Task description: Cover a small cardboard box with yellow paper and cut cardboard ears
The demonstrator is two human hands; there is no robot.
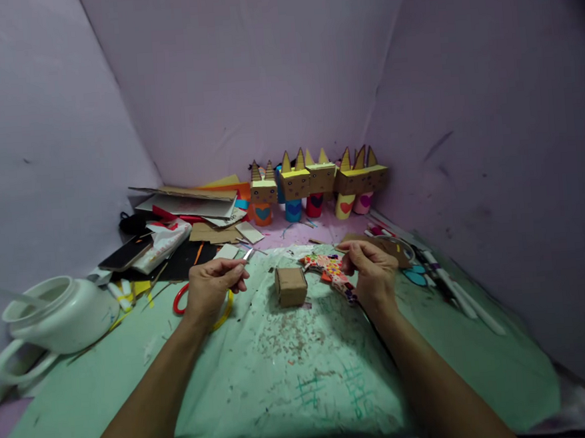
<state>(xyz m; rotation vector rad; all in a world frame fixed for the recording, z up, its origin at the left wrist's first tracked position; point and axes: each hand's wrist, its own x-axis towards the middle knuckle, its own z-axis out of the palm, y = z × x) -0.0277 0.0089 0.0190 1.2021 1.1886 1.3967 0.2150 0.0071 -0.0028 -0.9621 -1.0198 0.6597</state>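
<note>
Cardboard box (291,287) sits on the green covering (284,380) between the 2 hands, touching neither. The left hand (236,277) is closed over scissors (180,299), the right hand (348,258) pinched near patterned material (328,267); I cannot tell what either grips. Behind stand 5 heart-marked tubes (293,210).

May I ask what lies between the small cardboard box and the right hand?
In the head view, a colourful patterned object lies between the cardboard box and the right hand.
</note>
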